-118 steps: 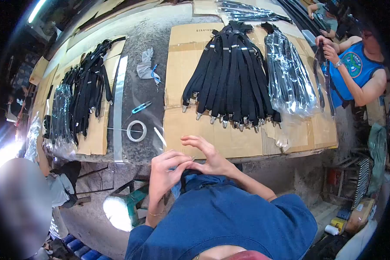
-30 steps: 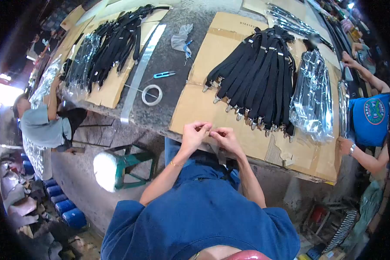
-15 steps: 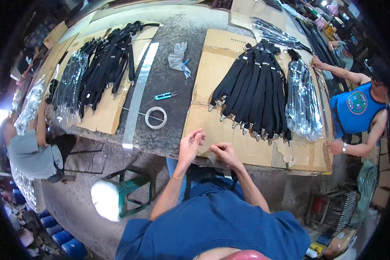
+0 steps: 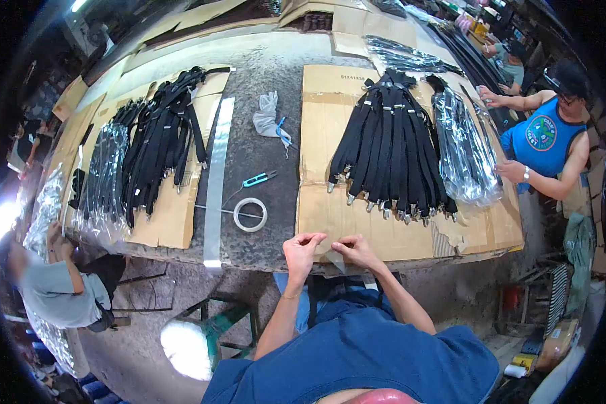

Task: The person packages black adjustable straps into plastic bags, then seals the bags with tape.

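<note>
Both my hands are over the front edge of the cardboard sheet point(image 4: 411, 239), fingertips close together. My left hand point(image 4: 301, 253) pinches thumb against fingers. My right hand point(image 4: 357, 252) is closed in a pinch too. A faint piece of clear plastic film point(image 4: 334, 260) hangs between them, its outline hard to make out. Beyond my hands, a fanned bundle of black suspenders point(image 4: 387, 145) with metal clips lies on the cardboard. To its right are suspenders in clear plastic bags point(image 4: 466, 151).
Left of my hands lie a tape roll point(image 4: 250, 215), blue thread snips point(image 4: 259, 180), a metal strip point(image 4: 217, 182) and a grey cloth point(image 4: 267, 116). More suspenders point(image 4: 161, 135) are farther left. A co-worker in a blue tank top point(image 4: 544, 138) stands right; another person point(image 4: 64, 283) sits left, near a green stool point(image 4: 225, 326).
My left hand has closed from loosely spread fingers into a pinch near my right hand. The view has shifted. The right-hand co-worker's lower hand has moved up along the bagged suspenders.
</note>
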### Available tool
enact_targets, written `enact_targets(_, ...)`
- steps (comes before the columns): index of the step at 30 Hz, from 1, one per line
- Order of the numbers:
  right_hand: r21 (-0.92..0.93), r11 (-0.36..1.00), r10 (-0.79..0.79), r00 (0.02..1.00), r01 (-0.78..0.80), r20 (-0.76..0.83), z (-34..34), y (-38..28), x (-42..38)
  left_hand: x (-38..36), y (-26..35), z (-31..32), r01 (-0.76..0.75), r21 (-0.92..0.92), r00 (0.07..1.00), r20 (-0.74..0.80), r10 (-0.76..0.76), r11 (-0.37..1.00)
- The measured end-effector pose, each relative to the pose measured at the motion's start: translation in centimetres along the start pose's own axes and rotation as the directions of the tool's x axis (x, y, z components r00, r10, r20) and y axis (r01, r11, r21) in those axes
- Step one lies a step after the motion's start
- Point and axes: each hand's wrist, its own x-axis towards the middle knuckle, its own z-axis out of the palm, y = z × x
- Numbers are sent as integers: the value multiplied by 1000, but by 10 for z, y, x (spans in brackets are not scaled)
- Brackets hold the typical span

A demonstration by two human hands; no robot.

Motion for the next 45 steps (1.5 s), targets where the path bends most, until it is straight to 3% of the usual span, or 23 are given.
enact_targets(3, -53, 999, -9, 1000, 9, 9, 0, 5, 3, -3, 0, 10, -64, 146, 995, -70, 75, 987)
enact_targets(7, -24, 999, 22, 999, -21, 38, -1, 1, -1, -5, -19, 11, -140, 211, 989, -12, 146, 967)
enact_targets(8, -16, 1000, 21, 999, -21, 42, -2, 1, -2, -7, -16, 10, -50, 178, 999, 5, 50, 983)
enact_targets(11, -40, 999, -28, 1000, 27, -13, 0, 1, -4, 3, -24, 5, -32, 78, 999, 8, 31, 996)
enact_targets(12, -31, 999, -22, 1000, 21, -12, 1, 2, -4, 6, -23, 1, -60, -8, 996, 70, 60, 998)
enact_targets(15, -65, 996, -55, 998, 53, -27, 0, 0, -3, 12, -18, -3, -97, -112, 994, 34, 101, 989)
enact_targets(17, -75, 997, 12, 1000, -11, 11, -3, -9, -7, 18, -16, -8, -103, -200, 992, 46, 114, 974)
enact_targets(19, -44, 999, -11, 1000, 10, -22, -2, -12, -9, 20, -6, -7, -1, -392, 1000, -5, -1, 920)
enact_targets(21, -17, 999, -36, 998, 36, -47, -3, -11, -9, 15, -4, -7, 59, -329, 996, 77, -36, 943)
enact_targets(23, 10, 1000, 14, 1000, -14, -7, -6, -8, -8, 10, -10, 0, 286, -258, 934, 288, -209, 923)
enact_targets(24, 14, 1000, 14, 1000, -14, -2, -6, -7, -7, 8, -9, 3, 329, -234, 918, 307, -252, 915)
enact_targets(27, 23, 1000, 19, 1000, -19, 6, -6, -7, -8, 8, -19, 7, 264, -352, 954, 235, -189, 898)
enact_targets(28, 7, 1000, -29, 1000, 29, -3, -6, -12, -9, 7, -18, 11, 186, -360, 979, 147, -142, 914)
enact_targets(31, -43, 997, -59, 998, 60, 17, -6, -14, -7, 6, -23, 13, 127, -267, 991, 70, -112, 955)
enact_targets(34, -70, 996, -53, 996, 58, 71, -6, -5, 2, 8, -25, 12, 168, -276, 985, 6, -173, 946)
enact_targets(36, -62, 995, -68, 992, 75, 103, -11, -7, 12, 11, -28, 13, 110, -314, 993, -16, -121, 943)
enact_targets(38, 80, 997, 6, 998, 0, -70, -22, -23, 31, 14, -25, 10, 49, -348, 996, -48, -70, 936)
enact_targets(40, -208, 971, -181, 936, 121, -303, -31, -29, 63, 14, -20, 5, 28, -351, 999, -26, -40, 936)
enact_targets(41, -202, 972, -181, 937, 123, -300, -31, -34, 75, 12, -19, 3, 28, -346, 999, -30, -40, 938)
enact_targets(43, -666, 744, -296, 865, -57, -405, -28, -45, 96, 11, -15, 2, 49, -331, 999, 11, -48, 942)
enact_targets(45, -658, 746, -295, 836, -101, -462, -18, -52, 116, 4, -12, 2, 37, -377, 999, 18, -33, 925)
